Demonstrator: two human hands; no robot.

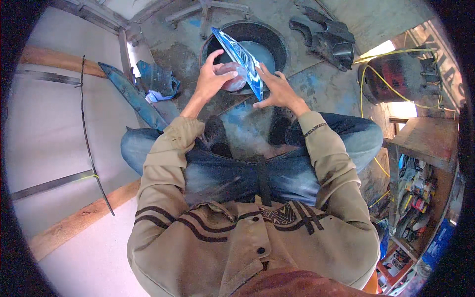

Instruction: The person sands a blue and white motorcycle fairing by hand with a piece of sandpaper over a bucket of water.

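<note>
A thin, curved blue-and-white panel (237,53) stands tilted over a round black basin (282,44). My right hand (280,90) grips it from the right, with the fingertips on its surface and the thumb near its lower end. On the other side, my left hand (212,76) has its thumb over a round, pinkish-grey disc (236,79), with its other fingers spread around the far side. The disc is up against the panel's left face; its kind is unclear. Greyish liquid (262,52) shows in the basin behind the panel.
Black moulded parts (329,37) lie at the upper right, near a dark cylinder (396,76) with a yellow hose (368,74). Blue panels (131,94) lean at the left. A wooden shelf (425,143) with tools stands at the right.
</note>
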